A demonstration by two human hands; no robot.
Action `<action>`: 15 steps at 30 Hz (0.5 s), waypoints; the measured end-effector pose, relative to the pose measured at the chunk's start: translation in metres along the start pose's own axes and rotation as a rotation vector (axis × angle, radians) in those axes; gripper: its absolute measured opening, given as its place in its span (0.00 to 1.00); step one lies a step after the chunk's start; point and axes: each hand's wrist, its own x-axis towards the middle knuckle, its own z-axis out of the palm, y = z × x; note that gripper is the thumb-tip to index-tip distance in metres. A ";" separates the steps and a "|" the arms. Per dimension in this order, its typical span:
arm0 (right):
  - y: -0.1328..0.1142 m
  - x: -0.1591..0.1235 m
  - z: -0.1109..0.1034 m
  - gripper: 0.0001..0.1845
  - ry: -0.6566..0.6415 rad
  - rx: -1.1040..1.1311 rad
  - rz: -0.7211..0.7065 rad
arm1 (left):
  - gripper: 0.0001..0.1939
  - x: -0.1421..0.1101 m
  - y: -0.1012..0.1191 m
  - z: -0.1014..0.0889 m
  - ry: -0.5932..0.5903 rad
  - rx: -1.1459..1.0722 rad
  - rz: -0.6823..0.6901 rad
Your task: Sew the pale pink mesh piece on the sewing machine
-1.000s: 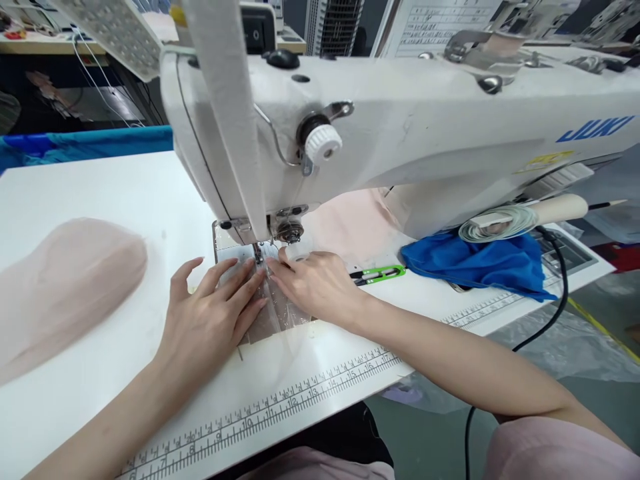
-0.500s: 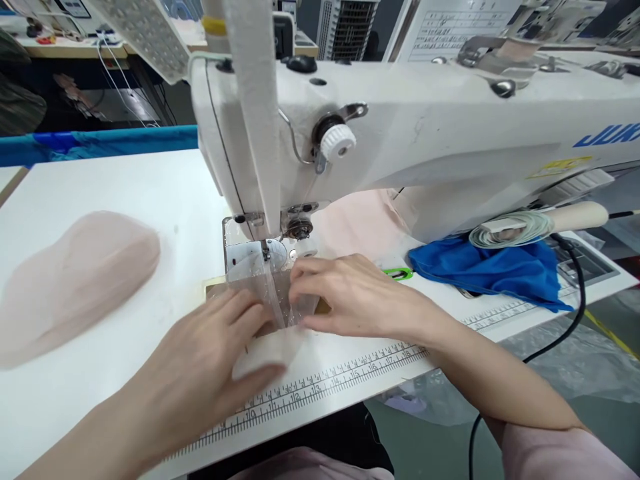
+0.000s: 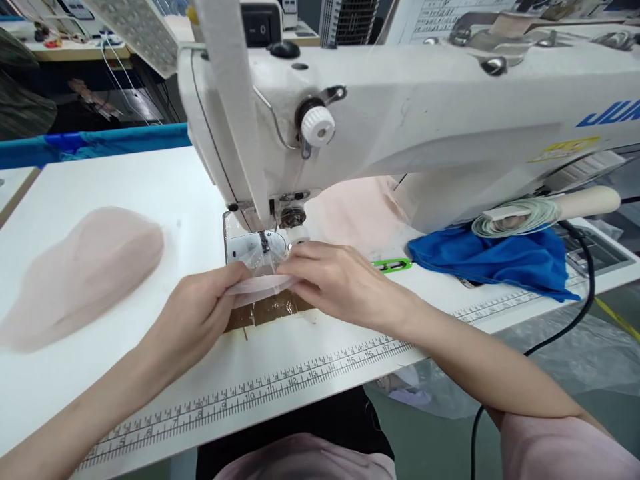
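A white sewing machine (image 3: 400,113) fills the upper half of the head view, its needle and presser foot (image 3: 263,241) over a metal plate. Just in front of the needle, a small piece of sheer pale pink fabric (image 3: 257,288) is held up off the table. My left hand (image 3: 197,313) pinches its left end with curled fingers. My right hand (image 3: 337,280) grips its right end, fingers closed over the cloth. Both hands sit close together above a brownish taped patch (image 3: 270,309) on the table.
A heap of sheer pink fabric pieces (image 3: 83,270) lies at the left of the white table (image 3: 125,180). Green thread snips (image 3: 393,265), a blue cloth (image 3: 493,257) and a roll of pale tape (image 3: 515,219) lie at the right. A printed ruler (image 3: 280,387) runs along the front edge.
Both hands had been pressing the fabric flat under the needle. They drew it back toward me and now hold it lifted between them in front of the presser foot.
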 end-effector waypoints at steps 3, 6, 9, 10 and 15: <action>0.002 -0.001 0.016 0.15 0.254 -0.231 -0.062 | 0.17 0.008 0.001 -0.011 -0.065 0.025 -0.032; 0.005 0.000 0.024 0.16 0.364 -0.268 -0.078 | 0.20 0.019 0.003 -0.015 -0.187 0.105 -0.071; 0.007 0.003 0.023 0.15 0.370 -0.250 -0.042 | 0.10 0.031 0.002 -0.014 -0.283 0.208 -0.087; 0.008 0.004 0.022 0.14 0.378 -0.245 -0.036 | 0.11 0.034 0.001 -0.013 -0.283 0.230 -0.083; 0.010 0.007 0.020 0.16 0.414 -0.241 -0.033 | 0.15 0.040 -0.011 -0.005 -0.208 0.237 -0.049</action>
